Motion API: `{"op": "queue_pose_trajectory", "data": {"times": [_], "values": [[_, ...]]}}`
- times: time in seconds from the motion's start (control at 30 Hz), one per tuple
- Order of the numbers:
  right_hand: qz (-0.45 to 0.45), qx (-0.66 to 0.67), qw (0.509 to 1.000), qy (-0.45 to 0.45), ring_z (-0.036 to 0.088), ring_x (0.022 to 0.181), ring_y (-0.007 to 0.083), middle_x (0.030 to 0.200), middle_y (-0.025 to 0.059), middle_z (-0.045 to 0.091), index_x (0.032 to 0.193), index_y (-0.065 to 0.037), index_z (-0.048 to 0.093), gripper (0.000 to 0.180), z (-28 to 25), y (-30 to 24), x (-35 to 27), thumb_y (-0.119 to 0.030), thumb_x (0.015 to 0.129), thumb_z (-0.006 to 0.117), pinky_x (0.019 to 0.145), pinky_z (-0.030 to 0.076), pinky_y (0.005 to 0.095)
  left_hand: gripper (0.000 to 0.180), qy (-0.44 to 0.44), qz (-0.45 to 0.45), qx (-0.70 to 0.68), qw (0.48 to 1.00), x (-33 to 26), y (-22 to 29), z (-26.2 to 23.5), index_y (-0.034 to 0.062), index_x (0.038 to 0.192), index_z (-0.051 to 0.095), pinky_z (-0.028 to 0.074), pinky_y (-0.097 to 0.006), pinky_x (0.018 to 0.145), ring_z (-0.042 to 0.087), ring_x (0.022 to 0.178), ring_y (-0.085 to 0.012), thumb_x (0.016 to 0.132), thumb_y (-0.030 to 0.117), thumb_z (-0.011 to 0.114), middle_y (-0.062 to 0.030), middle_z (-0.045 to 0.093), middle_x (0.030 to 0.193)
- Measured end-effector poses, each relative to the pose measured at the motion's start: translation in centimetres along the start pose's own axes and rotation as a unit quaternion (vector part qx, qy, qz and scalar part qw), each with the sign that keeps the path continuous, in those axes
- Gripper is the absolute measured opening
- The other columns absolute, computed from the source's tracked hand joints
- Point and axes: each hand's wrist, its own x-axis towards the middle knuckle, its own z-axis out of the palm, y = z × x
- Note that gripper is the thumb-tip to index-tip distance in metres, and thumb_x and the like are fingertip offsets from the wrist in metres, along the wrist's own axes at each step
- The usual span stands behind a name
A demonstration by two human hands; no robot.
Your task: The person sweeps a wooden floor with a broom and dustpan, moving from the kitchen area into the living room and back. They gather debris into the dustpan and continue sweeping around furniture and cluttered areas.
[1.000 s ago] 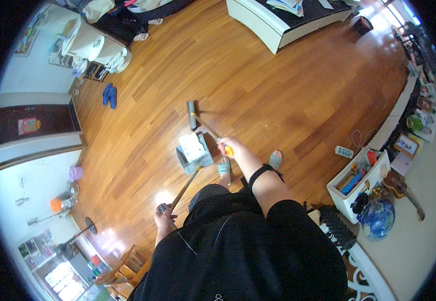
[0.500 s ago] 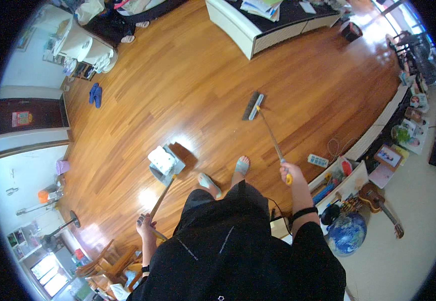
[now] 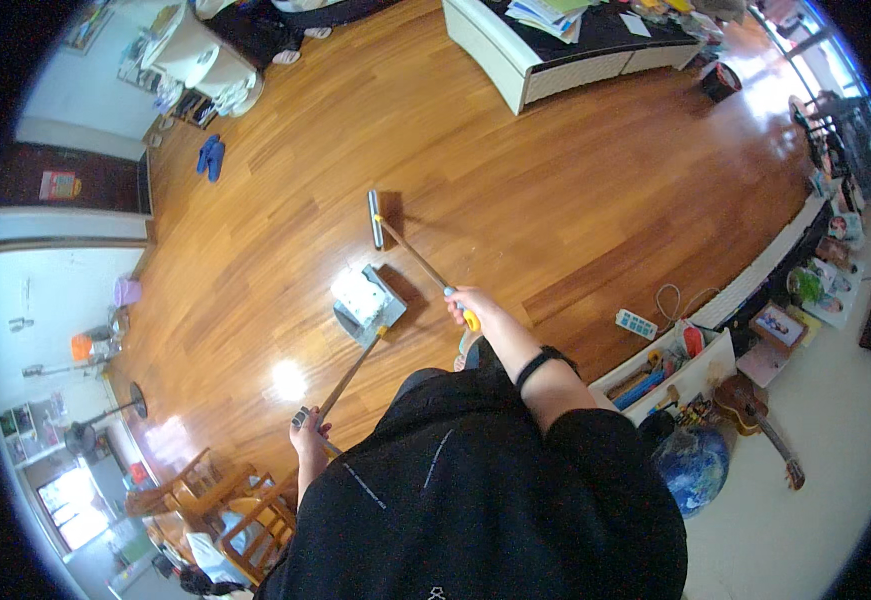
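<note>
The wood floor (image 3: 575,190) is the biggest thing here, and it spreads out far ahead of both hands. A long white couch (image 3: 555,70) sits well past the hands, at the far side of the room. A white shelf (image 3: 675,375) full of small stuff stands near the right arm.

The broom (image 3: 405,250) stretches out ahead of the right hand (image 3: 467,305). This hand is wrapped tight around the stick's yellow end, so the brush head can press flat on the floor. The dustpan (image 3: 363,300) sits on the floor between the 2 hands, just beside the brush. Its long stick slants back to the left hand (image 3: 307,428), which is curled around the top, so the person can stay standing.
</note>
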Motion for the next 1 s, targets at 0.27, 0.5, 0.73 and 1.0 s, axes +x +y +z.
{"op": "queue_pose_trajectory", "data": {"times": [0.27,0.5,0.73,1.0], "values": [[0.005,0.103,0.985,0.140,0.044,0.039,0.0088,0.059,-0.0001,0.050,0.080,-0.010,0.051,0.009,-7.8,0.1,-4.5,-0.016,0.080,0.058,0.032,0.033,0.0196,0.020,-0.008,-0.025,0.012,1.000,-1.1,-0.4,-3.1,0.0065,0.097,0.055,0.040,-0.024,0.039,0.056,0.048,-0.0172,0.078,0.009,0.060,-0.0060,0.064,0.087],[0.037,0.111,0.941,0.318,0.043,0.042,0.0078,0.058,0.0019,0.048,0.090,-0.013,0.047,0.011,-12.1,-3.8,-12.8,-0.011,0.083,0.055,0.033,0.033,0.0217,0.019,-0.005,-0.030,-0.033,0.999,-1.0,-4.6,-4.4,0.0052,0.096,0.055,0.040,-0.024,0.038,0.055,0.046,-0.0174,0.077,0.007,0.059,-0.0059,0.062,0.084],[0.003,-0.050,0.977,0.206,0.044,0.042,0.0107,0.058,0.0010,0.049,0.086,-0.013,0.050,0.014,-2.6,-1.9,-13.5,-0.007,0.078,0.059,0.034,0.035,0.0256,0.022,0.004,-0.026,-0.036,0.999,-1.7,-8.6,-5.8,0.0080,0.097,0.054,0.040,-0.025,0.038,0.057,0.047,-0.0183,0.076,0.005,0.058,-0.0046,0.062,0.084],[0.144,-0.093,0.984,0.045,0.046,0.047,0.0067,0.064,0.0020,0.050,0.087,-0.011,0.048,0.013,3.0,5.1,-7.9,-0.011,0.080,0.060,0.035,0.036,0.0207,0.020,0.051,-0.042,-0.047,0.997,-5.1,-11.2,-7.0,0.0080,0.095,0.054,0.041,-0.025,0.039,0.057,0.049,-0.0175,0.075,0.005,0.058,-0.0043,0.062,0.084]]}}
